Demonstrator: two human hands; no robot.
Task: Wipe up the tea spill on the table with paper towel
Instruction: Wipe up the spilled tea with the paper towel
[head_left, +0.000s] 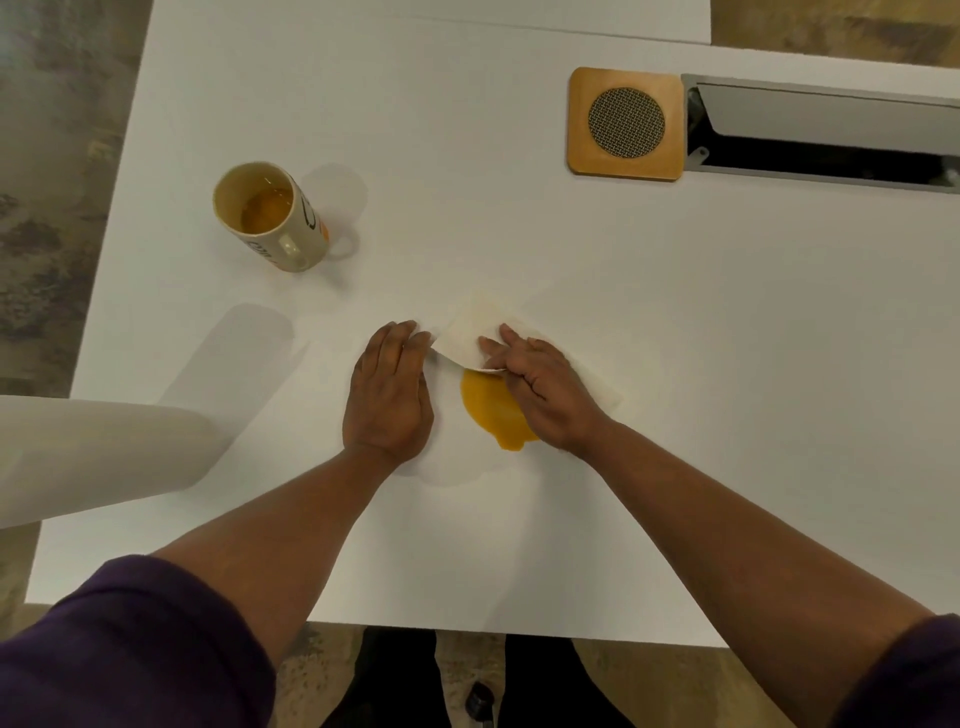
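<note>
An orange-brown tea spill (491, 408) lies on the white table (675, 364), near the front middle. A white paper towel (475, 325) lies folded over the spill's far edge. My right hand (545, 392) presses on the towel, fingers pinching its edge, and covers the spill's right side. My left hand (389, 389) lies flat on the table just left of the spill, its fingertips touching the towel's left corner.
A mug (270, 215) with some tea in it stands at the back left. A paper towel roll (98, 457) lies at the left edge. At the back right are a wooden square with a mesh disc (626, 123) and an open cable slot (821, 140).
</note>
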